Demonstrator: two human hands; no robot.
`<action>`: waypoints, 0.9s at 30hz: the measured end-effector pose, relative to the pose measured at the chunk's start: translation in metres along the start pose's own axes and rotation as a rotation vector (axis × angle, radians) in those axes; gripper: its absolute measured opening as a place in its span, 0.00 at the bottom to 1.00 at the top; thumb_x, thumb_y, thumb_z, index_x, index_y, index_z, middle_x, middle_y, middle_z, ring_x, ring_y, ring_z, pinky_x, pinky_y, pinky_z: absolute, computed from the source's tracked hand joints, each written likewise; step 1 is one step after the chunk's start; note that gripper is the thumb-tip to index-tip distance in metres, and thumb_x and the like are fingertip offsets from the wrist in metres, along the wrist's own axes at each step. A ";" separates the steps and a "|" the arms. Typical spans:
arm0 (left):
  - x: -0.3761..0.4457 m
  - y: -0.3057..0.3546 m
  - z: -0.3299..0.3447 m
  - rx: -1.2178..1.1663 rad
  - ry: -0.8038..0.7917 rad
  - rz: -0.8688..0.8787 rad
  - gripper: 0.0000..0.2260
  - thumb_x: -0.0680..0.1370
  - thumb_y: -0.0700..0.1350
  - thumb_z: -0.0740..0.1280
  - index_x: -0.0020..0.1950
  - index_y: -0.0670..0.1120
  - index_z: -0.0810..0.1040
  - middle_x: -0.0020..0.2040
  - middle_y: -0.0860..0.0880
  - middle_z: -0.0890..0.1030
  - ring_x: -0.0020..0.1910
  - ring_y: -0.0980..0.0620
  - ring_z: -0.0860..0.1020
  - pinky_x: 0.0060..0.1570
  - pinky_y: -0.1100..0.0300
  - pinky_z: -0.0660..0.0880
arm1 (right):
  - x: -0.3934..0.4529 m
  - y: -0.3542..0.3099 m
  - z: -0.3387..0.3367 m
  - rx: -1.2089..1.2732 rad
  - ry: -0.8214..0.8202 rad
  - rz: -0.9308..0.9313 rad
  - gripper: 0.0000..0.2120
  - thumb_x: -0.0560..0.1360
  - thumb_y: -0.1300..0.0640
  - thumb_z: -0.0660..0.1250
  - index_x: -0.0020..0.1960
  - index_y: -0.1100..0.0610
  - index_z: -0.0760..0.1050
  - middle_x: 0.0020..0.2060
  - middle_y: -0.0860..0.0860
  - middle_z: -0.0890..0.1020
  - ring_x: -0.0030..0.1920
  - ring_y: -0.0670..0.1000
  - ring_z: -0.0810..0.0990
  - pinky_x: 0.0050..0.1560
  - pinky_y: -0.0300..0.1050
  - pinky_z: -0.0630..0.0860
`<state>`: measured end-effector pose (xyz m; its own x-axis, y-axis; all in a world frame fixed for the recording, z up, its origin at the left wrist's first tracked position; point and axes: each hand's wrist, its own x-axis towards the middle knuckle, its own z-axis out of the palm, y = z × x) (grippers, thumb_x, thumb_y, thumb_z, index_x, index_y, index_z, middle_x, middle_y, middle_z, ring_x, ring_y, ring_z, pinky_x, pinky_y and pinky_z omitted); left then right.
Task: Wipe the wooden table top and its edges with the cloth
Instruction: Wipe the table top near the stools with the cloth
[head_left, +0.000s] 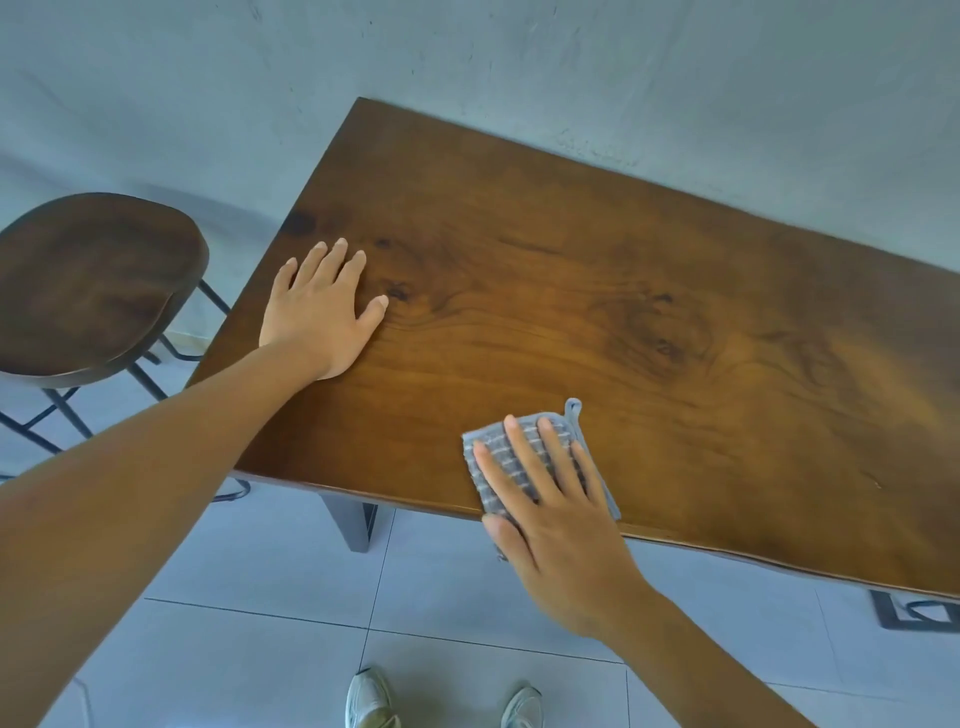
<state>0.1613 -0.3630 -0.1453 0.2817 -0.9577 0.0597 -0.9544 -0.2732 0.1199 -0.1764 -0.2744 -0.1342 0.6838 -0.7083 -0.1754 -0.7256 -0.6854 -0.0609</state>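
The wooden table top (623, 291) fills the middle and right of the head view, its back edge against the wall. A folded grey checked cloth (496, 457) lies at the table's near edge. My right hand (550, 514) presses flat on the cloth with straight, spread fingers, and the thumb hangs past the edge. My left hand (319, 306) rests flat on the wood near the left edge, fingers straight, holding nothing.
A dark wooden stool (93, 291) on black metal legs stands to the left of the table. A grey wall (519, 62) runs behind. A dark table leg (353, 522) shows under the near edge. My two shoes (441, 701) stand on the tiled floor.
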 end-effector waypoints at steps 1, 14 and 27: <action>0.000 0.000 0.000 0.005 -0.002 0.002 0.32 0.83 0.66 0.47 0.83 0.51 0.55 0.84 0.47 0.54 0.83 0.44 0.52 0.80 0.44 0.51 | -0.004 0.012 -0.001 -0.014 -0.019 -0.013 0.27 0.85 0.40 0.38 0.83 0.43 0.43 0.83 0.50 0.46 0.82 0.58 0.43 0.79 0.63 0.50; 0.007 0.026 -0.011 -0.040 0.009 -0.051 0.28 0.84 0.60 0.56 0.80 0.46 0.63 0.82 0.42 0.60 0.81 0.40 0.58 0.79 0.42 0.55 | 0.083 0.080 -0.025 0.081 -0.042 0.412 0.29 0.83 0.38 0.36 0.82 0.42 0.34 0.82 0.50 0.36 0.81 0.59 0.35 0.79 0.62 0.37; 0.049 0.094 0.006 -0.078 -0.066 0.136 0.34 0.82 0.68 0.46 0.84 0.52 0.53 0.84 0.48 0.52 0.83 0.47 0.49 0.80 0.46 0.48 | 0.003 0.066 -0.010 -0.012 -0.042 0.039 0.28 0.82 0.36 0.33 0.81 0.38 0.34 0.82 0.47 0.38 0.81 0.54 0.35 0.78 0.58 0.39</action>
<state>0.0847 -0.4365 -0.1372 0.1407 -0.9899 0.0156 -0.9722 -0.1351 0.1914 -0.2213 -0.3237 -0.1285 0.6512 -0.7269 -0.2182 -0.7503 -0.6597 -0.0417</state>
